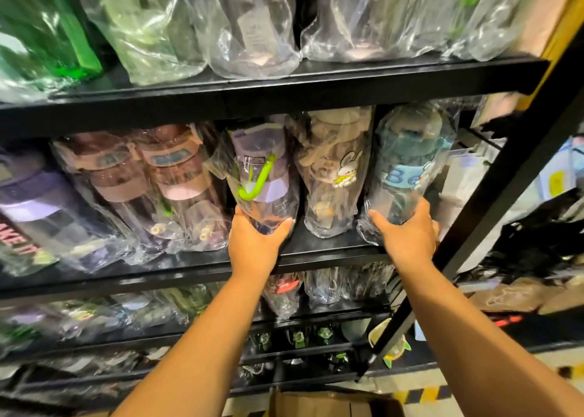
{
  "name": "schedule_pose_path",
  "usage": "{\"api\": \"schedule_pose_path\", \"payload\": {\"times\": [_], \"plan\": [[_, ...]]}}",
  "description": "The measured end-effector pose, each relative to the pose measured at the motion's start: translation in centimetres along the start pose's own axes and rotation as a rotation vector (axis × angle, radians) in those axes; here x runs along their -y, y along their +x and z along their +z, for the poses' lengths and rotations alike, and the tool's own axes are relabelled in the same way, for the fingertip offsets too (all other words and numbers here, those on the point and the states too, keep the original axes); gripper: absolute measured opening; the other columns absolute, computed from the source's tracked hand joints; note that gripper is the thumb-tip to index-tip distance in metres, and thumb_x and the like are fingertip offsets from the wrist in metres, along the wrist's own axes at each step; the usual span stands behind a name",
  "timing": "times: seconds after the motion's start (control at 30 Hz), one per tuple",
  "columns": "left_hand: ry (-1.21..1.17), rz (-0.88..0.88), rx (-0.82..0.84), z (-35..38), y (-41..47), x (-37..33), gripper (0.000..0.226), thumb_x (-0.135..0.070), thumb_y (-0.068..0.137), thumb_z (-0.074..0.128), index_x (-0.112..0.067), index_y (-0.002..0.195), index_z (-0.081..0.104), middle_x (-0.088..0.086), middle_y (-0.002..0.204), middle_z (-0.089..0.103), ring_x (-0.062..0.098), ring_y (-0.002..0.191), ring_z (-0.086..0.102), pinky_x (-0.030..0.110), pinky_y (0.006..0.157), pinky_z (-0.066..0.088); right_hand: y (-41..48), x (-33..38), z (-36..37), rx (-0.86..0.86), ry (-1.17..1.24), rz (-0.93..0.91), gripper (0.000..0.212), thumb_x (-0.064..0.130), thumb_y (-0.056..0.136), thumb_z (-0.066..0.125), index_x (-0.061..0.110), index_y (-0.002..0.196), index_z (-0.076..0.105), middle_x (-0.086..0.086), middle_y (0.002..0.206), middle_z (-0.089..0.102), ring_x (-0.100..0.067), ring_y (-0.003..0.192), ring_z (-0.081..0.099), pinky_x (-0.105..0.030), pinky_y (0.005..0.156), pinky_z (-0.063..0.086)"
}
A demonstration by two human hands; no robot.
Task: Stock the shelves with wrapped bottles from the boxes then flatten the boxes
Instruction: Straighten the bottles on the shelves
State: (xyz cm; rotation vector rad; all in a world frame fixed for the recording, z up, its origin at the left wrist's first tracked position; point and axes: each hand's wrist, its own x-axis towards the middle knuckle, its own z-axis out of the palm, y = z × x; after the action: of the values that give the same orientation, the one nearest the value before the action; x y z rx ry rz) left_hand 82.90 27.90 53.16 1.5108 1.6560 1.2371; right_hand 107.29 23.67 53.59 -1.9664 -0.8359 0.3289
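Observation:
A black metal shelf (316, 254) holds a row of bottles in clear plastic wrap. My left hand (257, 238) grips the bottom of a wrapped purple bottle (260, 167) with a green strap, held at the shelf's front. My right hand (407, 236) grips the bottom of a wrapped blue bottle (407, 163) at the right end of the same shelf. Between them stands a beige bottle (335, 170) with a rabbit sticker. An open cardboard box (331, 404) sits on the floor below my arms.
Pink wrapped bottles (164, 179) and a purple one (41, 208) fill the shelf's left. The shelf above (284, 84) and the lower shelves (316, 290) hold more wrapped bottles. A black upright post (493, 201) slants at the right. Yellow-black floor tape (423, 394) runs nearby.

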Motion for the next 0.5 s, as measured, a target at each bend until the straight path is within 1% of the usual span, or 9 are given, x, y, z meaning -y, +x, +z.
{"api": "schedule_pose_path", "payload": {"times": [0.07,0.13,0.2,0.27,0.33,0.37,0.4,0.47,0.5], "plan": [[0.012,0.01,-0.002,0.0,-0.1,0.0,0.064,-0.051,0.067,0.084,-0.031,0.116,0.049,-0.004,0.112,0.066,0.019,0.102,0.065,0.041,0.087,0.054,-0.1,-0.1,0.2,0.004,-0.015,-0.006,0.082,0.054,0.076,0.077,0.025,0.141,0.037,-0.003,0.133,0.055,-0.03,0.132,0.035,-0.048,0.102,0.039],[0.05,0.016,-0.013,0.1,-0.2,-0.1,0.068,-0.05,0.069,0.084,-0.024,0.121,0.05,0.0,0.115,0.063,0.024,0.105,0.064,0.043,0.087,0.054,-0.5,-0.2,0.4,0.003,-0.009,-0.018,0.089,0.058,0.075,0.075,0.023,0.146,0.033,-0.005,0.143,0.049,-0.031,0.136,0.034,-0.051,0.109,0.034],[0.052,0.012,-0.011,0.2,-0.1,0.1,0.076,-0.051,0.069,0.084,-0.021,0.128,0.048,0.002,0.118,0.063,0.025,0.108,0.063,0.044,0.089,0.054,-1.6,0.0,0.2,-0.002,0.029,-0.007,0.098,0.057,0.078,0.073,0.02,0.153,0.022,-0.005,0.156,0.032,-0.028,0.145,0.025,-0.051,0.117,0.024],[0.018,0.002,0.021,0.0,-0.1,0.3,0.089,-0.057,0.065,0.083,-0.022,0.136,0.043,0.001,0.124,0.062,0.024,0.113,0.062,0.044,0.093,0.053,-3.8,0.2,-0.1,-0.043,0.073,-0.034,0.095,0.049,0.083,0.072,0.02,0.155,0.016,-0.002,0.161,0.021,-0.022,0.148,0.016,-0.046,0.121,0.015],[-0.012,-0.012,0.074,-0.4,-0.2,0.7,0.104,-0.067,0.06,0.078,-0.025,0.145,0.034,-0.002,0.136,0.057,0.019,0.123,0.057,0.043,0.101,0.049,-6.7,0.7,-0.1,-0.083,0.107,-0.156,0.085,0.038,0.083,0.075,0.019,0.151,0.027,-0.001,0.155,0.027,-0.019,0.143,0.021,-0.042,0.116,0.016],[-0.017,-0.015,0.107,-0.7,-0.4,0.8,0.109,-0.068,0.062,0.077,-0.027,0.15,0.028,-0.003,0.144,0.051,0.018,0.129,0.052,0.044,0.106,0.046,-7.9,1.2,0.2,-0.079,0.116,-0.212,0.08,0.034,0.082,0.077,0.018,0.147,0.033,-0.002,0.149,0.032,-0.02,0.138,0.026,-0.043,0.113,0.019],[-0.021,-0.018,0.138,-1.2,-0.9,0.9,0.11,-0.065,0.067,0.079,-0.028,0.154,0.022,-0.004,0.151,0.044,0.017,0.136,0.045,0.043,0.111,0.041,-8.8,1.6,0.6,-0.058,0.11,-0.239,0.077,0.032,0.081,0.078,0.017,0.144,0.038,-0.004,0.145,0.036,-0.021,0.135,0.029,-0.044,0.111,0.022],[-0.026,-0.016,0.176,-2.3,-2.1,1.4,0.106,-0.053,0.077,0.079,-0.033,0.157,0.014,-0.008,0.159,0.032,0.014,0.144,0.034,0.041,0.117,0.034,-9.3,2.6,1.9,0.004,0.09,-0.206,0.08,0.035,0.079,0.08,0.017,0.145,0.039,-0.006,0.146,0.036,-0.022,0.134,0.029,-0.047,0.112,0.026],[-0.023,-0.004,0.173,-3.0,-2.7,1.7,0.101,-0.05,0.079,0.079,-0.034,0.157,0.017,-0.009,0.159,0.032,0.012,0.144,0.033,0.04,0.117,0.033,-9.1,3.2,2.5,0.041,0.075,-0.166,0.084,0.038,0.079,0.079,0.018,0.148,0.035,-0.006,0.15,0.032,-0.023,0.137,0.026,-0.048,0.113,0.025]]}}
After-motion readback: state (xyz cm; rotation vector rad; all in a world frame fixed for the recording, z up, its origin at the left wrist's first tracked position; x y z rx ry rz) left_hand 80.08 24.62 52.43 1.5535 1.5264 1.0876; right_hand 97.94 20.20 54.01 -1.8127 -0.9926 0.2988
